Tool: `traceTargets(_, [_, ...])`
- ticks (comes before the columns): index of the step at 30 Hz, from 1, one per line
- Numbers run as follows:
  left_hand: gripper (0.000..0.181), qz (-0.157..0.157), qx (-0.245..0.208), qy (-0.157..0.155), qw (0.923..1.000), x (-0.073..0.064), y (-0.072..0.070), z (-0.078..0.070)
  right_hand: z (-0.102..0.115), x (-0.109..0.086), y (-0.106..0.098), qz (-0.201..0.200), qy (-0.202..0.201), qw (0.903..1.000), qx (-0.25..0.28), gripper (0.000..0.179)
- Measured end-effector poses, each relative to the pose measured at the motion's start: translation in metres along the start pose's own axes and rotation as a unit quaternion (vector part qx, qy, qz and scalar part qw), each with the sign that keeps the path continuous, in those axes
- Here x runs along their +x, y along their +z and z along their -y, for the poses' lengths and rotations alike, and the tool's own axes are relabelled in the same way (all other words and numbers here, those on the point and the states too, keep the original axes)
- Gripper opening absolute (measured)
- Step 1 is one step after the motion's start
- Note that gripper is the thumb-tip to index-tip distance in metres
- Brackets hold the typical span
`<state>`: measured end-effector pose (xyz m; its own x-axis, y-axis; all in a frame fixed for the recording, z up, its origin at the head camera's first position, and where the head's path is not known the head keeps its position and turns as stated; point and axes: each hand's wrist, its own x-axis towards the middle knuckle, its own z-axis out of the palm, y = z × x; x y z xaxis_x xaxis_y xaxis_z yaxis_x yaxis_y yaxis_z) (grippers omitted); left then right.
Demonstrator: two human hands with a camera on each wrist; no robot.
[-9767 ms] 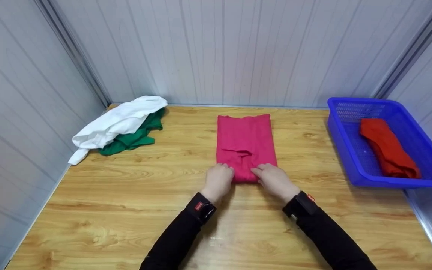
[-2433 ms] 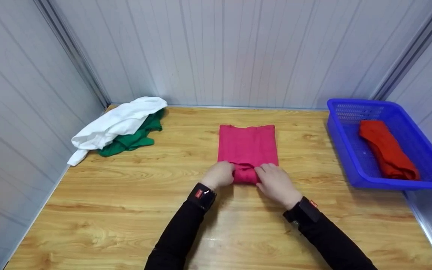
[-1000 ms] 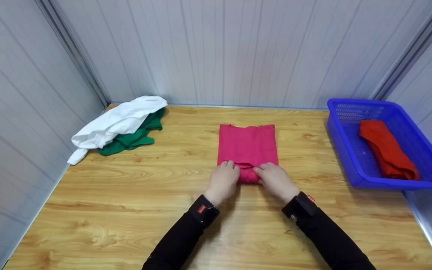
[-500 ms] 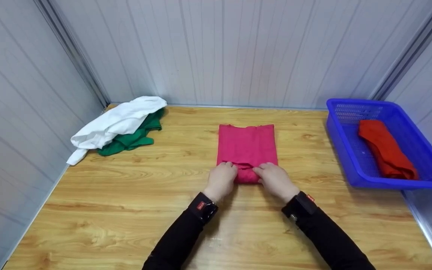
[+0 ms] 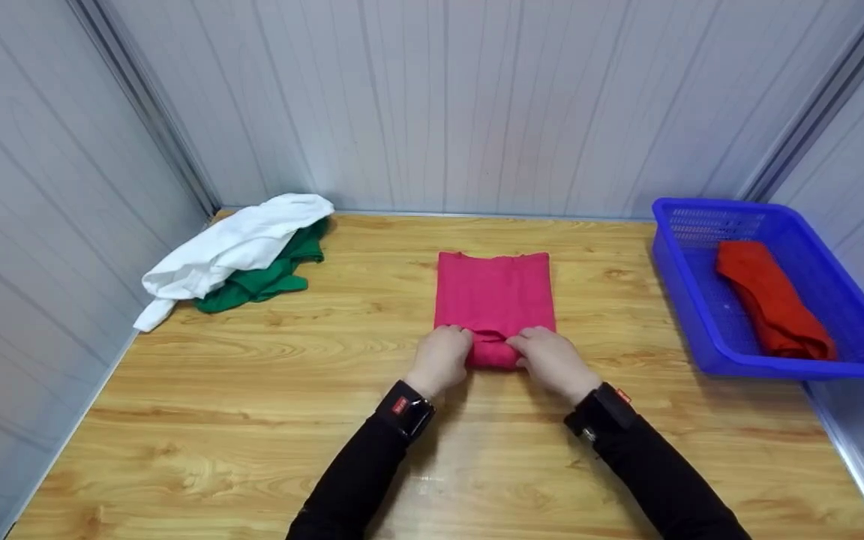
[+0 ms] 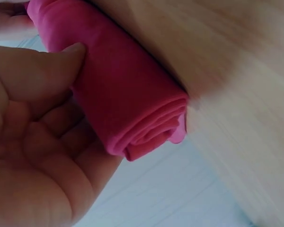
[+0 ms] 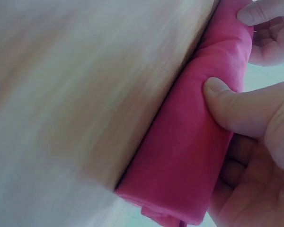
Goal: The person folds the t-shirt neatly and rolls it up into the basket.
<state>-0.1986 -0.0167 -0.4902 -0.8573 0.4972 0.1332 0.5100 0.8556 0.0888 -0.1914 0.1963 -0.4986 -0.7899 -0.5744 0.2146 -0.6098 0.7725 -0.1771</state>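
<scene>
A folded pink garment [image 5: 493, 289] lies flat at the middle of the table, its near end rolled up. My left hand [image 5: 441, 360] grips the roll's left end, thumb on the near side and fingers over the top. Gripping it farther right is my right hand [image 5: 552, 364], held the same way. In the left wrist view, the pink garment [image 6: 128, 85] shows its layered, coiled end beside the thumb. The right wrist view has the pink garment [image 7: 180, 151] under the right thumb, with the left hand [image 7: 272, 35] beyond.
A white cloth [image 5: 244, 240] lies heaped over a green cloth [image 5: 267, 281] at the back left. On the right stands a blue plastic basket [image 5: 691, 300] with a folded orange cloth [image 5: 773, 304] inside. Panel walls [image 5: 402, 105] enclose the wooden table [image 5: 214, 435].
Since the oldest frame, the pink garment's far edge has come nearer and its flat part has shortened as the near end rolled up. Over the last second, the hands have barely shifted.
</scene>
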Motion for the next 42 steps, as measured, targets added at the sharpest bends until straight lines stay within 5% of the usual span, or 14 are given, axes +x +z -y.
traceTargets(17, [0.023, 0.044, -0.025, -0.001, 0.9988, 0.003, 0.000, 0.002, -0.005, 0.000, -0.004, 0.046, 0.006, 0.9980, 0.042, 0.020])
traceTargets(24, [0.016, 0.035, -0.042, 0.014, 0.9984, 0.002, 0.000, 0.005, -0.007, 0.001, -0.006, 0.059, 0.005, 0.9970, 0.050, 0.020])
traceTargets(42, [0.021, 0.090, -0.095, -0.033, 0.9909, 0.014, -0.001, 0.008, -0.010, 0.010, -0.006, 0.104, 0.072, 0.9881, 0.088, 0.016])
